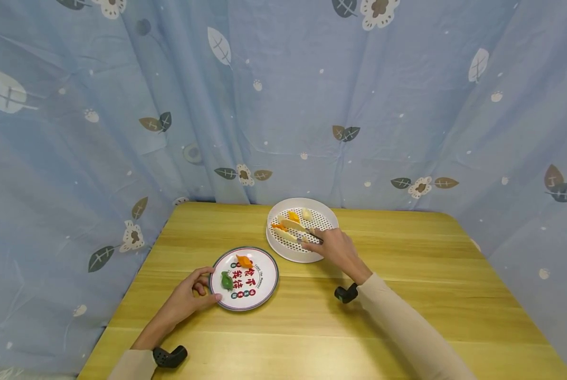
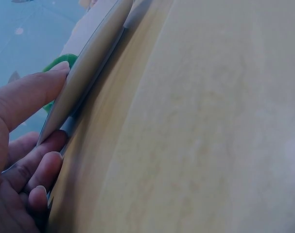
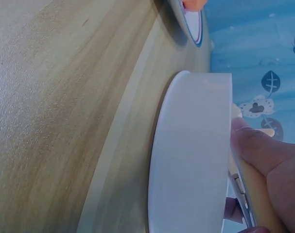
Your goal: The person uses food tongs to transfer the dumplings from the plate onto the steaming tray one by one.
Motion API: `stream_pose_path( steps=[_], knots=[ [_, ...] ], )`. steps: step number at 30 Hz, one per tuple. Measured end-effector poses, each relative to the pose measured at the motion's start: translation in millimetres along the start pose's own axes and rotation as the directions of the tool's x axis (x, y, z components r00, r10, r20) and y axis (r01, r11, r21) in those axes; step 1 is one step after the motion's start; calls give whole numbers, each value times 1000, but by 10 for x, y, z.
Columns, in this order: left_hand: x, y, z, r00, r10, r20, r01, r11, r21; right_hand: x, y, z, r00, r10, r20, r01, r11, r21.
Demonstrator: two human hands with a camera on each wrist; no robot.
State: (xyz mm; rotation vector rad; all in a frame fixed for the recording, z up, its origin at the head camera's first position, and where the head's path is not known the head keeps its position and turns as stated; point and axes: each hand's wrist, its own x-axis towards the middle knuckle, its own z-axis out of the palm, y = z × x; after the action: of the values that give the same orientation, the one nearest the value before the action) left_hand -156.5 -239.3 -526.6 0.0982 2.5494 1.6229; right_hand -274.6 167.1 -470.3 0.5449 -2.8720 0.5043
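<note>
The right hand (image 1: pixel 334 249) reaches into the white tray (image 1: pixel 283 251) and squeezes a pair of tongs (image 1: pixel 296 230) around an orange piece of food (image 1: pixel 278 226). The left hand (image 1: pixel 188 295) holds the rim of the plate (image 1: pixel 264 293), thumb on top and fingers curled under. An orange piece (image 1: pixel 244 260) and a green piece (image 1: pixel 226 281) already lie on it. It looks like the food is being picked up. Next comes a slow lift and a steady carry to the plate.

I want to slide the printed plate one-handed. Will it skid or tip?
The printed plate looks shallow and flat-based, so tipping seems unlikely. On the smooth wooden table it would probably slide easily. The left hand holds its rim.
</note>
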Motion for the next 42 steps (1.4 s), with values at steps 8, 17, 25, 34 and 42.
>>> stream_pose_path(
  steps=[8, 17, 25, 34, 42],
  knots=[
    [0, -14, 10, 1000, -9, 3, 9, 1000, -10, -86, 29, -40, 998, -5, -55, 8, 999, 40],
    [5, 4, -1, 1000, 6, 10, -5, 1000, -28, -195, -57, -122, 995, -8, -97, 14, 997, 70],
    [15, 1, 1, 1000, 19, 3, -19, 1000, -16, -285, -258, -146, 991, -69, -114, 77, 995, 65],
    [9, -1, 5, 1000, 7, 9, -7, 1000, -21, -378, -489, -53, 987, -146, -68, 151, 986, 70],
    [16, 4, 4, 1000, 17, -2, -17, 1000, -8, -447, -600, 84, 976, -209, -68, 214, 974, 70]
  ],
)
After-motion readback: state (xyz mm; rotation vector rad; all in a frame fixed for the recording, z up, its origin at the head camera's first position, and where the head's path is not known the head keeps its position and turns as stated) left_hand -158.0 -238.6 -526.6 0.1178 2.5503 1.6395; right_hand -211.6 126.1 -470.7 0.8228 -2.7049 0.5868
